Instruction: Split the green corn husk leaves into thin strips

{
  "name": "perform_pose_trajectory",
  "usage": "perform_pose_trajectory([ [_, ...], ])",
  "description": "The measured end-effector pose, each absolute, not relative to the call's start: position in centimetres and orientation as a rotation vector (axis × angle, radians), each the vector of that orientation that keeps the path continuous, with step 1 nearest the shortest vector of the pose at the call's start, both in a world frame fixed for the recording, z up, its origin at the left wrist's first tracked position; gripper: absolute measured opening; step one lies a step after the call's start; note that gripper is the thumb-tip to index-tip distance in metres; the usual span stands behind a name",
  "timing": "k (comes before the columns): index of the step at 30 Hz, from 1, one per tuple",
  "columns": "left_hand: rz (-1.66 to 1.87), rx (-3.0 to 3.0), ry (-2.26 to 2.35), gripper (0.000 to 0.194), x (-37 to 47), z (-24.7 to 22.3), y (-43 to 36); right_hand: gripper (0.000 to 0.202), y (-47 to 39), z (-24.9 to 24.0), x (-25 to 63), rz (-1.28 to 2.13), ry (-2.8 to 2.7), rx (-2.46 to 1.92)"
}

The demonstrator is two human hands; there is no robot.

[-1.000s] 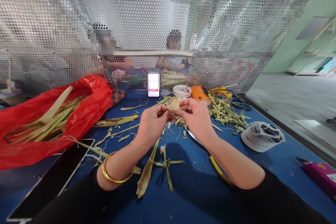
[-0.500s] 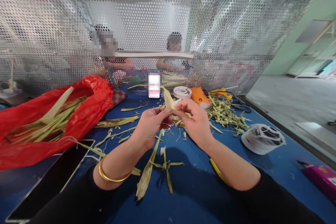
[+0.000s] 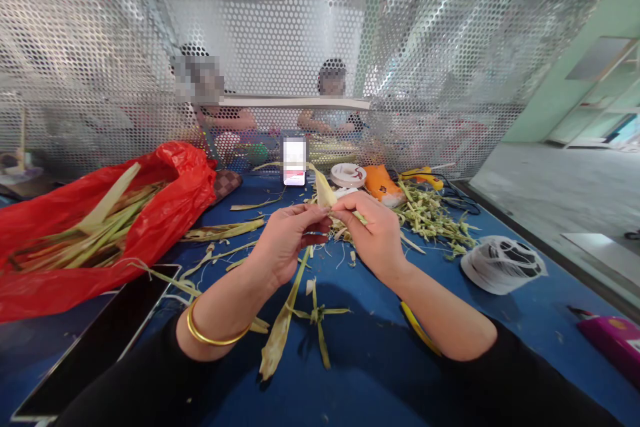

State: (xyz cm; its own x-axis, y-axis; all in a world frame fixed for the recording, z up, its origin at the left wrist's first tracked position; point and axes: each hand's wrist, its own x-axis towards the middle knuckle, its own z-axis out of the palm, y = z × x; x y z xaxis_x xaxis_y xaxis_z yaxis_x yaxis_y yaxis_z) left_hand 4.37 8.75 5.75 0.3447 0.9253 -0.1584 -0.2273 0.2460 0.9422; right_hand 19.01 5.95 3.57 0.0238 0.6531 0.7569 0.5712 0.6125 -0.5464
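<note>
Thumb and fingers of my left hand (image 3: 287, 240) pinch the lower end of a pale yellow corn husk strip (image 3: 324, 192). Close beside it, my right hand (image 3: 370, 230) is pinched on the same husk, its fingertips nearly meeting the left ones. The husk's wide part stands up above the fingers, and a thin tail bends off to the left. Exactly how it is folded between the fingertips is hidden. Below the hands, a long dried husk (image 3: 280, 340) lies on the blue table, next to a small knotted husk piece (image 3: 317, 313) with several arms.
At left, a red plastic bag (image 3: 190, 173) holds more husks, with a dark tablet (image 3: 100, 347) before it. A lit phone (image 3: 295, 160) stands behind the hands. To the right are a tape roll (image 3: 349, 175), a pile of knotted husks (image 3: 430, 217) and a white spool (image 3: 503, 265).
My right fingers have shifted slightly at the husk's base, and a bit of green strip now shows by them. The husk's upright part has tilted a little. Both hands stay in nearly the same place.
</note>
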Motion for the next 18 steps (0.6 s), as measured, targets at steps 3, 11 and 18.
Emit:
perform_pose_trajectory([
  [3, 1.010, 1.045, 0.851, 0.018, 4.52, 5.57, 8.70, 0.012, 5.80, 3.79, 18.81, 0.135, -1.610, -1.079],
  [11, 1.128, 1.240, 0.838, 0.017, 4.71, 5.44, 8.31, 0.006, 5.44, 4.20, 18.12, 0.300, -1.397, -1.179],
  [18, 1.130, 1.305, 0.872, 0.017, 5.00, 5.39, 8.15, 0.010, 5.88, 3.71, 18.25, 0.371, -1.306, -1.161],
])
